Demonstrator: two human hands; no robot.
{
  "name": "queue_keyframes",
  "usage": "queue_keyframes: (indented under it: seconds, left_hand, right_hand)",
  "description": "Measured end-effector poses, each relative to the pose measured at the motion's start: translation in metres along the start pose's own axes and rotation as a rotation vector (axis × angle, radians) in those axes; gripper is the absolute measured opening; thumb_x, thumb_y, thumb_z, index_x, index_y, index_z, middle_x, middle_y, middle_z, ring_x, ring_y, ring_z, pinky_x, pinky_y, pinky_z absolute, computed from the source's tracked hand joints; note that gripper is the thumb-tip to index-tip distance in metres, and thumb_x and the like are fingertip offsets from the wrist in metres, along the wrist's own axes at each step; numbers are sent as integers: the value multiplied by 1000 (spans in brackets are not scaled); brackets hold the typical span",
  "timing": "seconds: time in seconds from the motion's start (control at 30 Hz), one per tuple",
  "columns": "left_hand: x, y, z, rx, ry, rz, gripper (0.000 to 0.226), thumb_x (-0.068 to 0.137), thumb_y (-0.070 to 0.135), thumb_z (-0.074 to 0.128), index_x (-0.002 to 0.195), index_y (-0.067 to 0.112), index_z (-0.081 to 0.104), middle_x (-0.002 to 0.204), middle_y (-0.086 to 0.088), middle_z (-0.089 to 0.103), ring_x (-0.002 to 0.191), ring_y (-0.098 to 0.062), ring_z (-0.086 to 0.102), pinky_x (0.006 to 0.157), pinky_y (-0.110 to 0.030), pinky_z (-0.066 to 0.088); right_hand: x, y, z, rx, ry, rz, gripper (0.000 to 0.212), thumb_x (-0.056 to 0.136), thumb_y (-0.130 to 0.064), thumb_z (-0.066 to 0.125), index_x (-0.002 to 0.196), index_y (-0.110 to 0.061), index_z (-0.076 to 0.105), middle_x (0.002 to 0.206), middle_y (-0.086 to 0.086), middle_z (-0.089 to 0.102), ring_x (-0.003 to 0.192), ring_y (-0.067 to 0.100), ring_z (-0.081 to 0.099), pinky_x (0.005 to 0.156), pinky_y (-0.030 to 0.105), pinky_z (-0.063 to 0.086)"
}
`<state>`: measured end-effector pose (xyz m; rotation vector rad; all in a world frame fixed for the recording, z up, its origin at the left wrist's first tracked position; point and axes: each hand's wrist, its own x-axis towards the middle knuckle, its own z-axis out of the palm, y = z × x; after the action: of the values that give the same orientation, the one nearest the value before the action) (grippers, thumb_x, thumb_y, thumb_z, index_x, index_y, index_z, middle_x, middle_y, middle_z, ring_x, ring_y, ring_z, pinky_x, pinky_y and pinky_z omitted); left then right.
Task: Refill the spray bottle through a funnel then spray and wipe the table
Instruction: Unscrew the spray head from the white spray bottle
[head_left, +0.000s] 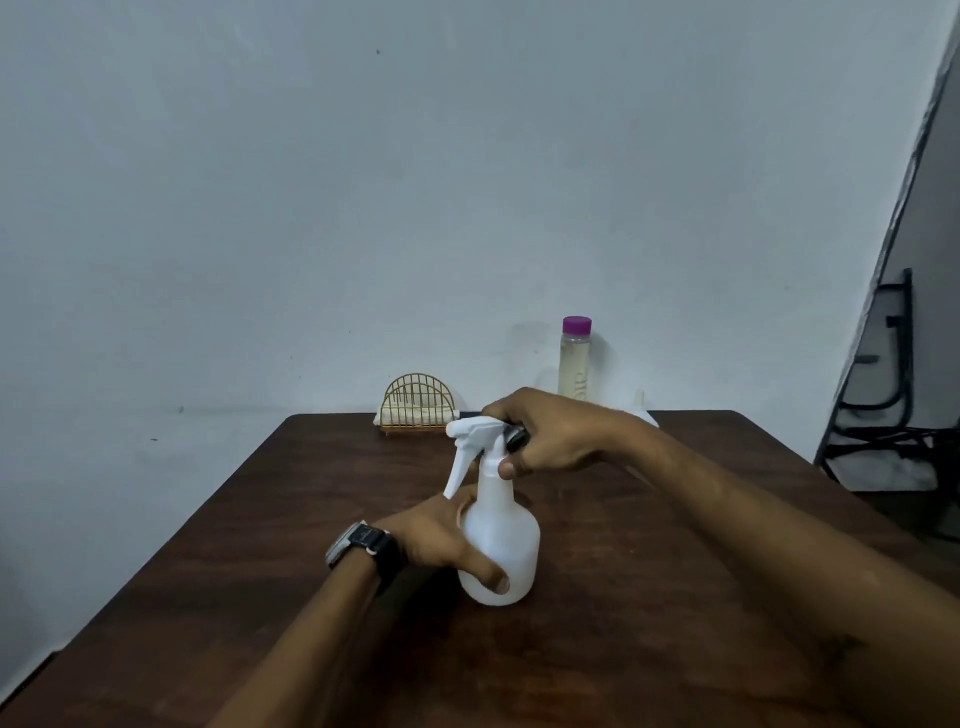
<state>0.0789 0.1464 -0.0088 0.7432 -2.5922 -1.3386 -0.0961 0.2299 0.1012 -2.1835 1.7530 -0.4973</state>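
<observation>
A white spray bottle (503, 545) stands upright in the middle of the dark wooden table (649, 571). My left hand (441, 540) grips its round body from the left, thumb across the front. My right hand (545, 431) holds the white trigger head (470, 436) at the bottle's neck from the right. At the back of the table stands a clear refill bottle with a purple cap (574, 358). A white funnel (641, 410) stands upside down beside it, partly hidden behind my right forearm.
A gold wire holder (418, 402) with a pale folded cloth in it stands at the table's far edge, left of centre. The wall is close behind the table. Black metal furniture (883, 395) stands off the table's right side.
</observation>
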Motion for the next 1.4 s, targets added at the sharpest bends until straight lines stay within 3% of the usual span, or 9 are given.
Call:
queue_keyframes:
  seconds: [0.1, 0.2, 0.4, 0.53, 0.7, 0.87, 1.03, 1.23, 1.4]
  left_hand:
    - [-7, 3, 9, 89, 102, 49, 95, 55, 55, 92, 132, 65, 37, 141, 22, 44, 134, -10, 45, 108, -35, 49]
    - [-15, -3, 28, 107, 282, 51, 109, 46, 76, 90, 132, 78, 24, 149, 19, 29, 141, -12, 32, 116, -45, 41]
    - [-7, -11, 56, 85, 652, 144, 88, 49, 77, 88, 123, 73, 41, 121, 20, 45, 113, 5, 50, 91, -24, 50]
    - [-4, -15, 48, 85, 633, 114, 72, 51, 68, 89, 113, 58, 53, 116, 22, 52, 109, 0, 57, 87, -26, 52]
    - [-3, -16, 45, 86, 603, 87, 85, 52, 65, 88, 128, 38, 61, 114, 19, 52, 108, -1, 58, 95, -36, 55]
    - [-2, -17, 43, 88, 601, 78, 81, 53, 63, 90, 124, 36, 63, 112, 20, 53, 104, -2, 60, 91, -38, 58]
    - [0, -20, 41, 80, 583, 79, 82, 52, 63, 92, 125, 41, 62, 114, 23, 52, 107, 0, 59, 92, -35, 57]
    - [0, -19, 41, 88, 578, 65, 84, 52, 63, 91, 126, 36, 62, 113, 21, 52, 107, -3, 58, 93, -38, 57]
    - [1, -19, 41, 75, 562, 64, 92, 52, 63, 91, 134, 35, 59, 118, 20, 51, 113, -8, 57, 96, -40, 57]
  right_hand:
    - [-8, 4, 6, 46, 29, 19, 32, 86, -15, 79, 89, -40, 58, 86, -19, 65, 77, -13, 62, 66, 7, 43]
    - [-13, 5, 15, 62, 89, 38, 31, 80, -43, 86, 97, -38, 61, 97, -16, 68, 94, 1, 66, 81, 26, 55]
    - [-15, 4, 21, 57, 268, 45, 55, 76, -39, 90, 125, -29, 66, 113, -11, 69, 98, 7, 66, 80, 27, 54]
    - [-16, 14, 24, 201, 251, 55, 71, 80, -18, 85, 143, -28, 54, 127, -9, 64, 109, 10, 65, 88, 27, 58]
    - [-15, 20, 38, 280, 330, 126, 88, 70, -41, 93, 143, -39, 45, 124, -14, 59, 97, -3, 64, 65, 10, 52]
    - [-11, 24, 39, 338, 338, 82, 72, 80, -14, 80, 138, -41, 48, 114, -10, 64, 92, 16, 72, 78, 29, 63]
    - [-13, 23, 38, 291, 327, 125, 94, 73, -43, 91, 149, -41, 36, 127, -7, 59, 101, 8, 67, 83, 25, 57]
    - [-13, 21, 33, 288, 313, 104, 79, 83, -19, 79, 147, -43, 39, 121, -4, 65, 98, 14, 69, 91, 36, 59]
    - [-15, 16, 34, 188, 319, 145, 94, 75, -46, 88, 149, -42, 31, 120, -7, 62, 96, 13, 72, 82, 26, 56]
